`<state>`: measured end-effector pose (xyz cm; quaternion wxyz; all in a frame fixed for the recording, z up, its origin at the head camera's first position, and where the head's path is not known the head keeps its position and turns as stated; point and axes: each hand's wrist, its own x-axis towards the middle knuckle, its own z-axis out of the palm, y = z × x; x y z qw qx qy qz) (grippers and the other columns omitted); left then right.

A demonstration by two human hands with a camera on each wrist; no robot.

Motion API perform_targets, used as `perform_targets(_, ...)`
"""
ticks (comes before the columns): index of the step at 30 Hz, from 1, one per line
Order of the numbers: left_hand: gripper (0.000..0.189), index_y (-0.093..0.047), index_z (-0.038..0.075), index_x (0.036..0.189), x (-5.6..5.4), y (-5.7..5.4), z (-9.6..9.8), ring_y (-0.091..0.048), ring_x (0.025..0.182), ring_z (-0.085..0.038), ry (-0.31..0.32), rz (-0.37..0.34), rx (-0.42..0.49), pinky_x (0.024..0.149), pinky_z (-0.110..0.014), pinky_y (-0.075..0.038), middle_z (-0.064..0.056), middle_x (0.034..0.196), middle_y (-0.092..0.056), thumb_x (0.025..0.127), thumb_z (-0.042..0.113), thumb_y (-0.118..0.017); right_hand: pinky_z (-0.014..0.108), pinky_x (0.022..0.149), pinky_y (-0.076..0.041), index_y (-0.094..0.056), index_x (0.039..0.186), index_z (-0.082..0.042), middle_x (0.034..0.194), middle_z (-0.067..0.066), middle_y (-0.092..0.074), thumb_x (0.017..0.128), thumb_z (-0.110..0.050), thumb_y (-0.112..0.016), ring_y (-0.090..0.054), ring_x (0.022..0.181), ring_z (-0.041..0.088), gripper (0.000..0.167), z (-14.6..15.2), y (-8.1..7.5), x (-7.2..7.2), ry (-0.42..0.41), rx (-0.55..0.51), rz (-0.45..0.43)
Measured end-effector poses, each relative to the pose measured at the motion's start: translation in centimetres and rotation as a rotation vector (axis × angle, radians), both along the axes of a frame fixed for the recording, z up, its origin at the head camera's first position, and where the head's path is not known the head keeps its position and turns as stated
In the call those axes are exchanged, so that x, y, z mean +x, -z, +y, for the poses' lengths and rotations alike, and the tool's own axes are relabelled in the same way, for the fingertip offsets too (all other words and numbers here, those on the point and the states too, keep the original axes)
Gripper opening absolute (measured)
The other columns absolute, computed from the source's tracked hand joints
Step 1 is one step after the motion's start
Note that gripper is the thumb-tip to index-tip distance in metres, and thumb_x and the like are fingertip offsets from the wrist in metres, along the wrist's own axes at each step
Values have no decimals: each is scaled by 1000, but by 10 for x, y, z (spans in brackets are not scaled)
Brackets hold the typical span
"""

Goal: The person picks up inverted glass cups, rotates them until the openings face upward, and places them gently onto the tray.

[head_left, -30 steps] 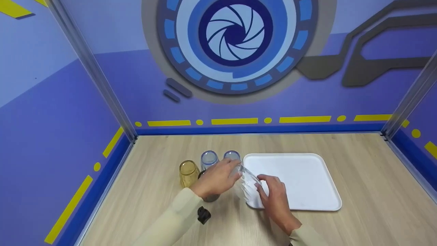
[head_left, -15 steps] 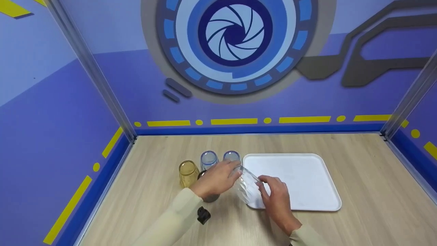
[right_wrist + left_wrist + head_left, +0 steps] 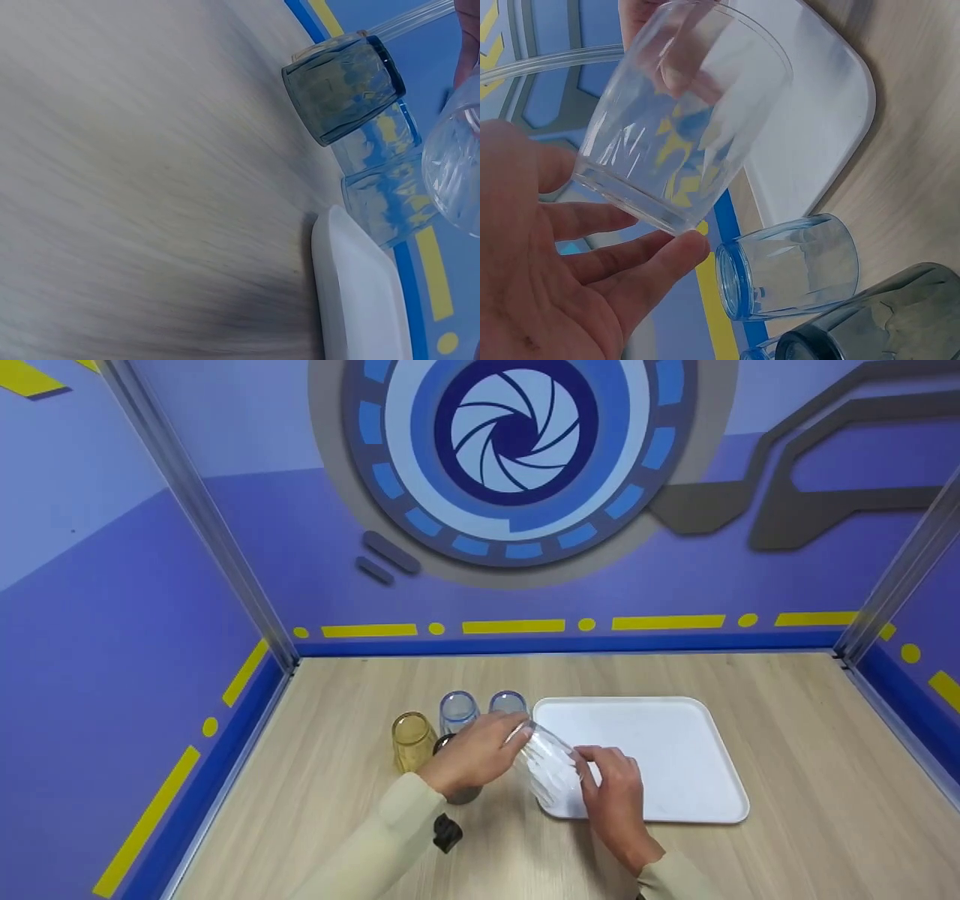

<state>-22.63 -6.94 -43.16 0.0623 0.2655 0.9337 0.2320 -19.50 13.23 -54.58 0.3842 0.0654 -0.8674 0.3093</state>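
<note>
A clear glass tumbler point(image 3: 551, 774) is held tilted between both hands, over the tray's left edge in the head view. My left hand point(image 3: 478, 752) grips its base; in the left wrist view, curled fingers and thumb surround the bottom of the tumbler point(image 3: 676, 127). At the rim, my right hand point(image 3: 616, 796) pinches the glass between thumb and fingers. Behind and under the left hand are an amber glass point(image 3: 413, 742), two blue-tinted glasses point(image 3: 458, 708) and a dark grey glass point(image 3: 889, 319), all upside down on the table. The left hand partly hides the dark one.
A white rectangular tray point(image 3: 675, 757) lies right of the glasses on the wooden table point(image 3: 810, 750). A blue patterned wall point(image 3: 517, 600) stands at the back, with side panels at left and right. A black wrist device point(image 3: 448, 832) sits by the left sleeve.
The tumbler has turned a little in the hands. My right hand has shifted slightly to the right along with its rim, while the left hand and the other glasses stay put.
</note>
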Motion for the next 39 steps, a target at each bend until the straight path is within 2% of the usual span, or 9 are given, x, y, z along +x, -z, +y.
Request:
perform_targets(9, 48, -47, 16, 143, 1, 0, 0, -46, 137, -22, 8, -47, 26, 114, -42, -36, -3, 145, -51, 104, 40, -31, 34, 69, -42, -70, 88, -9, 78, 1, -70, 79, -3, -76, -63, 77, 17, 12, 3, -2, 0, 1, -39, 32)
perform_targets(15, 49, -44, 13, 145, 0, 0, 1, -44, 137, -22, 26, -33, 33, 115, -41, -35, -4, 146, -50, 105, 38, -30, 34, 67, -41, -70, 87, -8, 76, 0, -69, 83, -6, -73, -62, 75, 16, 6, 6, -3, 0, 16, -31, 41)
perform_targets(20, 48, -42, 14, 146, 1, 0, 2, -43, 138, -21, 38, -28, 27, 116, -40, -34, -3, 147, -48, 105, 36, -30, 34, 66, -41, -69, 86, -9, 75, 0, -69, 80, -2, -74, -62, 74, 17, 11, 7, -4, 0, 27, -22, 55)
perform_targets(29, 50, -37, 15, 149, 5, -2, 1, -37, 142, -21, 3, -63, 27, 118, -42, -30, -4, 152, -42, 105, 38, -32, 34, 65, -40, -67, 85, -9, 74, 0, -67, 81, -4, -73, -61, 70, 14, 9, 8, -7, 0, 26, -16, 36)
perform_targets(39, 48, -37, 15, 149, 5, -3, 2, -40, 140, -21, 29, 13, -58, 116, -41, -33, -6, 151, -43, 103, 27, -41, 31, 63, -38, -65, 82, -10, 68, -5, -60, 85, -7, -72, -57, 63, 9, 8, 10, -10, -1, 20, -16, 48)
